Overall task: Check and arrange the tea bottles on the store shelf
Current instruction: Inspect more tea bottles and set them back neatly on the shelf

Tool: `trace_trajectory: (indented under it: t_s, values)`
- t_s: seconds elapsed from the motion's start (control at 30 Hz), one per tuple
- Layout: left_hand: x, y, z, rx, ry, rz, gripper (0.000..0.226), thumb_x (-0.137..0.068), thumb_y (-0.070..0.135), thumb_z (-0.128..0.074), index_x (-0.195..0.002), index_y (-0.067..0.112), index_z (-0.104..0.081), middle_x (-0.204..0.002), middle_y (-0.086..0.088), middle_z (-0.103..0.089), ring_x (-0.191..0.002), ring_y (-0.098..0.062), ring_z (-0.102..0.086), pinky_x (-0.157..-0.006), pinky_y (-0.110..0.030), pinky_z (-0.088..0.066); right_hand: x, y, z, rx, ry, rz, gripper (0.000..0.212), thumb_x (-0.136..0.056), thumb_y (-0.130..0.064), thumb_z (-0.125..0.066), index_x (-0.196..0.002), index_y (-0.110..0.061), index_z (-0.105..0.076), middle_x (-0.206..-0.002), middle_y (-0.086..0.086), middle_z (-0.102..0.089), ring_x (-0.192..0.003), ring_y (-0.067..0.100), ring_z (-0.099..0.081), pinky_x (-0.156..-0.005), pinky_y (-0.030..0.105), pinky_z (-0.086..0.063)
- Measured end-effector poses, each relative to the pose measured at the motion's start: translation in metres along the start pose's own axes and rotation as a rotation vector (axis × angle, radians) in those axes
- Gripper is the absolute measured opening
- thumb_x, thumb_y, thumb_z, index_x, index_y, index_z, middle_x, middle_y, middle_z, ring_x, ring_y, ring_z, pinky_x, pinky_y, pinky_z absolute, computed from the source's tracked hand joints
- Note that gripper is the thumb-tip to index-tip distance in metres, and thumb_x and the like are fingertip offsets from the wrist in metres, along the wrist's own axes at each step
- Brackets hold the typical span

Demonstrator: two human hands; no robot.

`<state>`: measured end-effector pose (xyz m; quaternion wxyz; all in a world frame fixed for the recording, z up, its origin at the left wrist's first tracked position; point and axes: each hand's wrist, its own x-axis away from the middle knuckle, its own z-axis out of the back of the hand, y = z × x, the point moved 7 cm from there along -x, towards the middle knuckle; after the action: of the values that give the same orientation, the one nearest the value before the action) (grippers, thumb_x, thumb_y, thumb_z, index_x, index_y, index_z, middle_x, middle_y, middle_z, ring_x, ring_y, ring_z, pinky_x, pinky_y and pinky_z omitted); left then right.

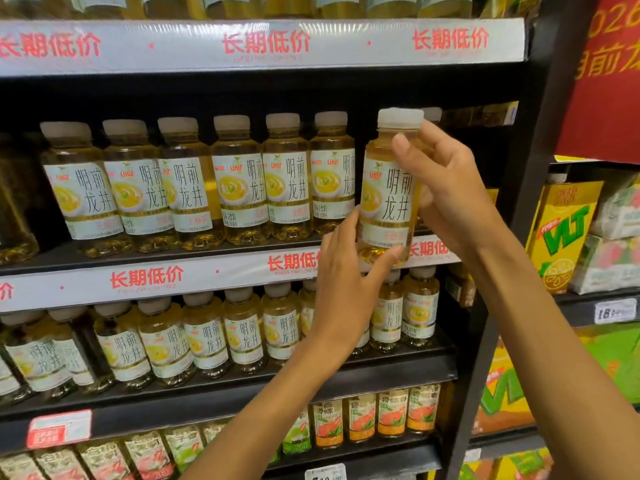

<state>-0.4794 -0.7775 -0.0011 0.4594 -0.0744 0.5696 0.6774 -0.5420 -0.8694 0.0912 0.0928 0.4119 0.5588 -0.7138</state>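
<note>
The tea bottle [389, 188] is held off the shelf, in front of the gap at the right end of the row of matching bottles [194, 181] on the middle shelf [166, 252]. The right hand [446, 192] wraps the upper body from the right, fingers clenched around the shoulder below the white cap [400, 117]. The left hand [346, 275] supports the base, thumb and fingers closed on the lower edge. The long axis is near vertical, cap up, tilted slightly toward the right at the top; the label faces the viewer. To complete the step well, keep the lower support in place while reading the label, then level the base with the shelf edge and slide the bottle straight into the gap, beside the rightmost standing bottle [332, 174]. Turn the label fully forward to match the row, and avoid nudging neighbouring bottles, which would likely topple easily.
</note>
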Motion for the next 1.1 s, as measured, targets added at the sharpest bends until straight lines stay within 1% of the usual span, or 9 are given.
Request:
trace_trajectory:
  t_s: [0.07,0.2,0.3,0.37,0.47,0.57,0.77,0.93,1.1]
  values:
    - [-0.006,-0.001,-0.001,-0.046,0.083,-0.023,0.067,-0.089,0.041,-0.06,-0.147,0.026,-0.028,-0.123,0.02,-0.038,-0.119,0.005,-0.034,-0.093,-0.004,-0.029,-0.006,0.003,0.004,0.018,0.005,0.016,0.034,-0.095,-0.015,-0.053,-0.13,-0.016,-0.052,-0.121,0.002,-0.063,-0.117,0.017,-0.059,-0.096,0.037,-0.05]
    - [-0.01,0.0,-0.006,-0.176,0.206,-0.067,0.069,-0.089,0.042,-0.06,-0.146,0.018,-0.031,-0.136,0.005,-0.047,-0.119,0.004,-0.031,-0.1,-0.013,-0.028,-0.014,0.013,0.011,0.011,0.033,0.023,0.044,-0.093,-0.016,-0.056,-0.135,-0.015,-0.047,-0.127,0.003,-0.06,-0.121,0.017,-0.056,-0.1,0.039,-0.047]
    - [-0.012,0.004,-0.005,-0.263,0.295,-0.113,0.068,-0.088,0.043,-0.061,-0.144,0.013,-0.036,-0.137,-0.002,-0.045,-0.125,-0.008,-0.035,-0.104,-0.023,-0.031,-0.017,0.019,0.018,0.01,0.101,0.047,0.046,-0.091,-0.017,-0.058,-0.135,-0.014,-0.046,-0.127,0.004,-0.06,-0.12,0.014,-0.056,-0.101,0.036,-0.047]
    - [-0.016,0.008,-0.006,-0.318,0.322,-0.126,0.066,-0.088,0.042,-0.061,-0.141,0.01,-0.039,-0.135,-0.006,-0.042,-0.126,-0.015,-0.037,-0.105,-0.028,-0.034,-0.018,0.022,0.024,0.038,0.185,0.061,0.046,-0.092,-0.014,-0.059,-0.135,-0.011,-0.045,-0.127,0.003,-0.06,-0.117,0.01,-0.058,-0.098,0.031,-0.049]
    - [-0.022,0.013,-0.009,-0.378,0.337,-0.123,0.066,-0.086,0.042,-0.063,-0.137,0.006,-0.041,-0.134,-0.01,-0.041,-0.126,-0.019,-0.038,-0.104,-0.028,-0.034,-0.018,0.023,0.032,0.076,0.319,0.1,0.04,-0.09,-0.011,-0.062,-0.127,-0.006,-0.046,-0.12,0.005,-0.058,-0.106,-0.001,-0.061,-0.086,0.018,-0.051]
    - [-0.023,0.016,-0.014,-0.381,0.348,-0.14,0.066,-0.086,0.039,-0.065,-0.136,0.003,-0.042,-0.133,-0.012,-0.043,-0.125,-0.02,-0.038,-0.103,-0.025,-0.033,-0.019,0.022,0.039,0.119,0.373,0.131,0.034,-0.088,-0.008,-0.065,-0.117,0.002,-0.05,-0.11,0.007,-0.059,-0.096,0.001,-0.064,-0.079,0.017,-0.051]
    - [-0.029,0.012,-0.016,-0.337,0.349,-0.137,0.064,-0.085,0.034,-0.068,-0.136,0.005,-0.042,-0.134,-0.009,-0.043,-0.126,-0.016,-0.037,-0.106,-0.024,-0.033,-0.016,0.016,0.046,0.17,0.391,0.163,0.03,-0.085,-0.008,-0.068,-0.11,0.002,-0.055,-0.103,0.007,-0.064,-0.094,0.008,-0.066,-0.081,0.023,-0.054]
    - [-0.028,0.015,-0.018,-0.479,0.427,-0.183,0.072,-0.083,0.034,-0.072,-0.137,0.001,-0.04,-0.13,-0.017,-0.047,-0.12,-0.025,-0.046,-0.101,-0.033,-0.042,-0.019,0.012,0.04,0.282,0.321,0.206,0.028,-0.084,-0.009,-0.07,-0.108,-0.002,-0.058,-0.104,0.005,-0.062,-0.099,0.008,-0.062,-0.083,0.019,-0.05]
    - [-0.033,0.013,-0.015,-0.575,0.478,-0.199,0.076,-0.081,0.035,-0.074,-0.139,-0.001,-0.04,-0.127,-0.02,-0.05,-0.116,-0.027,-0.048,-0.096,-0.032,-0.042,-0.016,0.023,0.038,0.37,0.17,0.171,0.042,-0.087,-0.008,-0.065,-0.127,-0.004,-0.054,-0.122,0.004,-0.06,-0.114,0.009,-0.059,-0.09,0.02,-0.05]
